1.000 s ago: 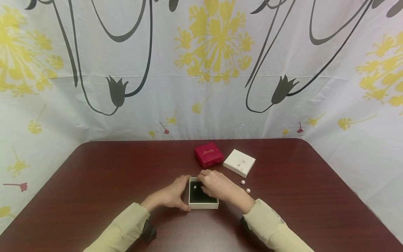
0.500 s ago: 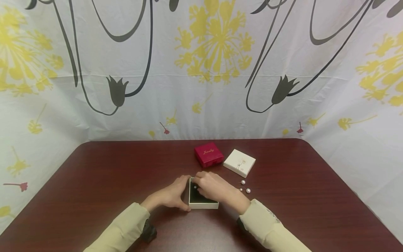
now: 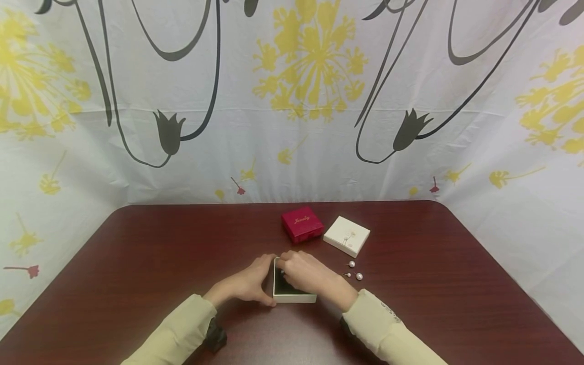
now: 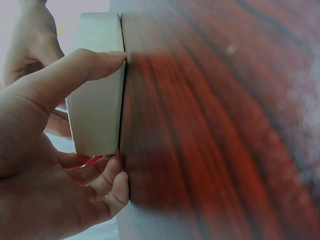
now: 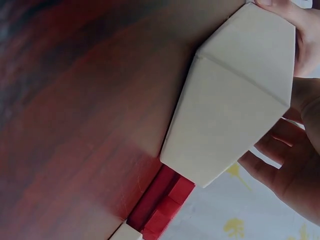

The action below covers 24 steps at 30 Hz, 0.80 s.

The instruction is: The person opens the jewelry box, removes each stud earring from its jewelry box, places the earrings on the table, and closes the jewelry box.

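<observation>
A small cream jewelry box (image 3: 295,299) without its lid sits on the table, its inside lined in dark green. My left hand (image 3: 248,281) holds the box from its left side, thumb along the near wall and fingers at the far wall, as the left wrist view of the box (image 4: 95,120) shows. My right hand (image 3: 303,271) lies over the box with fingers bent down into it at the upper left. A small pale stud shows beside these fingers; the box walls and the hand hide whether the fingertips pinch it. Right of the box lie a pearl earring (image 3: 352,264) and two others.
Behind the box stands a red box (image 3: 302,224) with gold lettering. A white box lid (image 3: 347,236) with a flower print lies to its right. The dark red wooden table (image 3: 159,253) ends at a patterned white curtain (image 3: 315,162).
My right hand has shifted slightly left and down over the box, covering more of the lining and nearing the stud. Its wrist has uncovered a third earring. The left hand stays put.
</observation>
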Each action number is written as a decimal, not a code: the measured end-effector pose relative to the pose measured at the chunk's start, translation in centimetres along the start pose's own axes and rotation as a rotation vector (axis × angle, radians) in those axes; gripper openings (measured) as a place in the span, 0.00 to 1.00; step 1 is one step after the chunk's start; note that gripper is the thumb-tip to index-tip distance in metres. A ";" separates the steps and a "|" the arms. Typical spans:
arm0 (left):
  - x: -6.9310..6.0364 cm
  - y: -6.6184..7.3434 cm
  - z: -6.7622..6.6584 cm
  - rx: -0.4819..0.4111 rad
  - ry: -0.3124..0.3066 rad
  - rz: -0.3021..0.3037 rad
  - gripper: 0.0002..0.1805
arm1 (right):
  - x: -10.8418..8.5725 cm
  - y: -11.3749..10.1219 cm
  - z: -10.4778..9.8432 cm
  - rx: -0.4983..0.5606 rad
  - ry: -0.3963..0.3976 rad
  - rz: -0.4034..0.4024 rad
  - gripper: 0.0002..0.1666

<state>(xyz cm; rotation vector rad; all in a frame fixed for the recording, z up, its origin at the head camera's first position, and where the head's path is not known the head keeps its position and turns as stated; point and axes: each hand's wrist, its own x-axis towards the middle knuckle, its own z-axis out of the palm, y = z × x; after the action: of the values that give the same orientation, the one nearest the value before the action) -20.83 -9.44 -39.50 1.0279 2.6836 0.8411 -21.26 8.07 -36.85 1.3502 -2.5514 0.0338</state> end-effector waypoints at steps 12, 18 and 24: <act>0.0 0.1 -0.1 0.007 -0.001 0.002 0.48 | 0.2 -0.3 0.2 -0.045 -0.006 -0.006 0.07; -0.1 0.2 -0.1 0.001 -0.003 -0.009 0.49 | 0.3 -0.5 0.1 -0.052 -0.031 0.013 0.08; -0.1 0.1 0.0 0.004 0.000 -0.007 0.49 | 0.4 -0.6 0.1 -0.065 -0.040 0.016 0.08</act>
<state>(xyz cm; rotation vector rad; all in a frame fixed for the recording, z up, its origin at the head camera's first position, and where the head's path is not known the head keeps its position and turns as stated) -20.69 -9.44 -39.39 1.0192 2.6883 0.8349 -21.03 7.37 -36.94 1.3192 -2.5726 -0.0731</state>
